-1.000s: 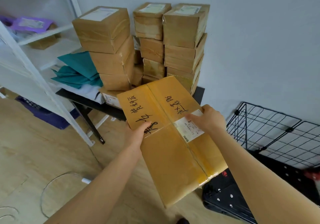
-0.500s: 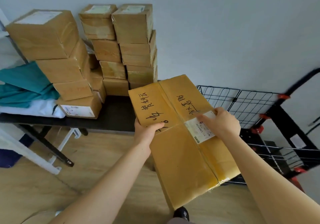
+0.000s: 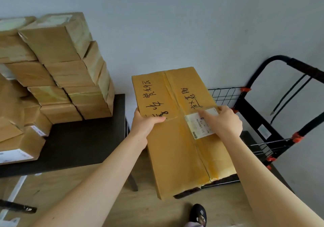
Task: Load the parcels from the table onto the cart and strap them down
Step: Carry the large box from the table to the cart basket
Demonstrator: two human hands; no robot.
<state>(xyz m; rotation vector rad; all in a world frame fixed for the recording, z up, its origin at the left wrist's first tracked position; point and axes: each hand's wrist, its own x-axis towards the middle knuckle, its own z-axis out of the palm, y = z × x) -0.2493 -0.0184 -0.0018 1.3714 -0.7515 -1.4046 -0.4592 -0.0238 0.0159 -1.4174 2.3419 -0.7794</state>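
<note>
Parcel point(image 3: 177, 147): centre frame, tilted over the cart point(image 3: 254, 116).
Hands: my left hand point(image 3: 145, 125) and right hand point(image 3: 226, 121) each clamp a long edge.
Handling: I judge it stiff, tape-slick, fairly light; grip mid-edges.

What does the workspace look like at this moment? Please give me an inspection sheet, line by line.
Surface: black table, standing left of the cart.
Job's things: stacked parcels on the table; large flat parcel held over the cart, hiding part of its deck; contact cannot be told.
Clutter: nothing seen.
Grips: left hand holds the flat parcel's left edge, thumb on top; right hand holds its right edge, fingers on the white label.
Cables: two black cords hang inside the cart's frame.
Surroundings: grey wall, wooden floor, foot in a dark slipper.
</note>
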